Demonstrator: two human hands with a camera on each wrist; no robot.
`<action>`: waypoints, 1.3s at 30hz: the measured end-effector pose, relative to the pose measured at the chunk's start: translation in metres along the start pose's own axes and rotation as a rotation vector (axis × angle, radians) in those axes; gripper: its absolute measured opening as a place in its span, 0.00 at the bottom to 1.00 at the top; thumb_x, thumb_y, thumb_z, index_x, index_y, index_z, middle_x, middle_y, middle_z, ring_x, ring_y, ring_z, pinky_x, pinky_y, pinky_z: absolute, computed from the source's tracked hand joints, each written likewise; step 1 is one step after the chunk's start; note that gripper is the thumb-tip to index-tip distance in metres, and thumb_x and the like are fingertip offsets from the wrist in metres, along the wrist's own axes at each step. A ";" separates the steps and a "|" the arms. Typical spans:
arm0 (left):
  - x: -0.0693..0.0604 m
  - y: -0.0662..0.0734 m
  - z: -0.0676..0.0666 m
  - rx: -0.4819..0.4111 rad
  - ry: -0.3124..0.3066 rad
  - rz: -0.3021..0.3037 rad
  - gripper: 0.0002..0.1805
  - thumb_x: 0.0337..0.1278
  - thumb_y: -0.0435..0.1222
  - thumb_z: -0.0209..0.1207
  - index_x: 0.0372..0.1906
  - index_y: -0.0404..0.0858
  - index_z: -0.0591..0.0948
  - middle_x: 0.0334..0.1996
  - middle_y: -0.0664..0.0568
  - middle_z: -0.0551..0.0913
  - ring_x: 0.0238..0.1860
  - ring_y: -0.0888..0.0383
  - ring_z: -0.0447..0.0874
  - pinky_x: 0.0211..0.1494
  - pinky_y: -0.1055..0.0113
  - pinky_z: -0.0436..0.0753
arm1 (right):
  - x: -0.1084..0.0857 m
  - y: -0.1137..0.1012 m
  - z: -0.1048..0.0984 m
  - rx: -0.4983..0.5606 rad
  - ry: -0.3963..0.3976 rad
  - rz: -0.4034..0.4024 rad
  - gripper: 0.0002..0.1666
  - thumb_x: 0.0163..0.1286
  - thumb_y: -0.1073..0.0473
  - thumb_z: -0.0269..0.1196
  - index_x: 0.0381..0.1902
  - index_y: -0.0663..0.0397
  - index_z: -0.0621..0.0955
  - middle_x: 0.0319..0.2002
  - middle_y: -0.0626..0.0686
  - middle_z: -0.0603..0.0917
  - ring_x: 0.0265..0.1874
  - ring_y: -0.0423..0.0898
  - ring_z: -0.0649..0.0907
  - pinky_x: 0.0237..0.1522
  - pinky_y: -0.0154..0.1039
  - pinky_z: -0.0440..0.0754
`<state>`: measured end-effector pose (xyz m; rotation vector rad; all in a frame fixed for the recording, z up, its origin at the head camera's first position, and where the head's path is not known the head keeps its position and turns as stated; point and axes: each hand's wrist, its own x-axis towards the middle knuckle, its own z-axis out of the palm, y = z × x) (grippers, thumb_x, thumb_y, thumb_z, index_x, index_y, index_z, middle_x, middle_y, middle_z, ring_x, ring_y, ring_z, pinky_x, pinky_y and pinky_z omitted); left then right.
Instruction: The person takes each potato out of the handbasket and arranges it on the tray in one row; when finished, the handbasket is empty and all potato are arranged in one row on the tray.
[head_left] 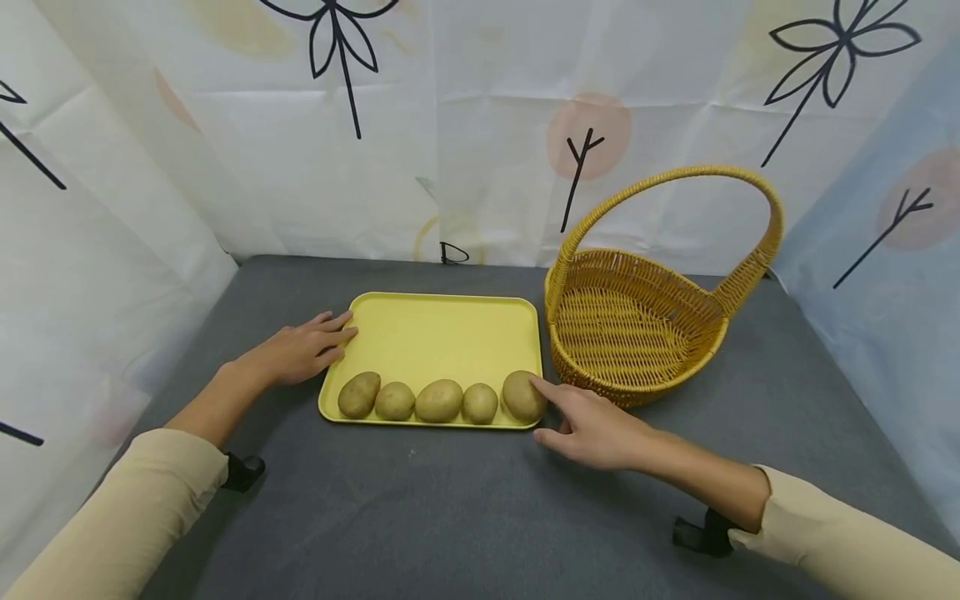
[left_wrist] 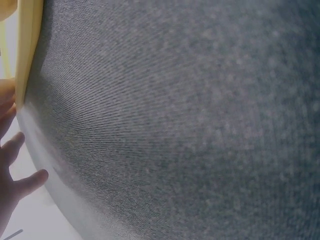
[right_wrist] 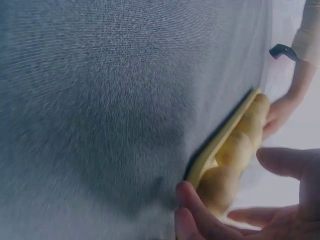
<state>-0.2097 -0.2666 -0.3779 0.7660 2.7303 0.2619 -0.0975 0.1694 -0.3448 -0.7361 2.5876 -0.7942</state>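
Several potatoes (head_left: 439, 402) lie in a row along the near side of a yellow tray (head_left: 442, 325). My left hand (head_left: 300, 350) is at the tray's left edge, its fingers spread with the tips at the rim. At the other end, my right hand (head_left: 596, 427) reaches toward the rightmost potato (head_left: 523, 395), the index fingertip at its side. The right wrist view shows that hand's thumb and fingers spread around the near potato (right_wrist: 218, 189), without a firm grip. Only part of the left hand (left_wrist: 12, 175) shows in the left wrist view, beside the tray's edge.
A yellow woven basket (head_left: 630, 329) with a tall arched handle stands right of the tray, with nothing visible inside. Dark grey cloth (head_left: 420, 508) covers the table. White printed curtains (head_left: 487, 125) enclose the back and sides.
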 end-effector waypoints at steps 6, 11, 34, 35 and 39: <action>0.001 -0.003 0.001 0.019 0.002 0.000 0.27 0.78 0.40 0.48 0.75 0.36 0.65 0.78 0.38 0.52 0.75 0.31 0.47 0.63 0.24 0.55 | -0.024 0.007 -0.020 0.059 -0.052 0.008 0.39 0.74 0.48 0.62 0.75 0.60 0.65 0.61 0.62 0.77 0.39 0.38 0.82 0.37 0.37 0.79; 0.000 -0.003 -0.001 0.043 0.006 0.000 0.28 0.77 0.41 0.49 0.75 0.36 0.65 0.78 0.38 0.53 0.76 0.32 0.47 0.63 0.25 0.56 | -0.048 0.011 -0.040 0.056 -0.008 0.049 0.33 0.74 0.45 0.60 0.70 0.55 0.72 0.56 0.56 0.82 0.44 0.41 0.84 0.38 0.40 0.81; 0.003 -0.002 -0.008 0.098 0.034 -0.001 0.31 0.72 0.43 0.57 0.73 0.34 0.68 0.76 0.38 0.59 0.75 0.34 0.51 0.61 0.26 0.59 | -0.080 0.137 -0.132 -0.425 0.826 0.295 0.28 0.76 0.56 0.53 0.67 0.69 0.69 0.60 0.76 0.71 0.52 0.75 0.72 0.48 0.73 0.65; 0.004 -0.003 -0.007 0.101 0.041 0.003 0.31 0.72 0.43 0.57 0.73 0.33 0.68 0.75 0.38 0.59 0.75 0.34 0.52 0.61 0.26 0.60 | -0.080 0.143 -0.133 -0.437 0.825 0.314 0.31 0.76 0.54 0.52 0.70 0.67 0.66 0.63 0.76 0.68 0.56 0.76 0.70 0.52 0.74 0.62; 0.004 -0.004 -0.003 0.093 0.061 0.003 0.30 0.72 0.43 0.56 0.73 0.34 0.68 0.76 0.38 0.58 0.75 0.34 0.52 0.61 0.28 0.62 | -0.080 0.169 -0.136 -0.500 0.780 0.368 0.39 0.77 0.47 0.51 0.78 0.58 0.56 0.71 0.74 0.57 0.70 0.73 0.57 0.62 0.75 0.49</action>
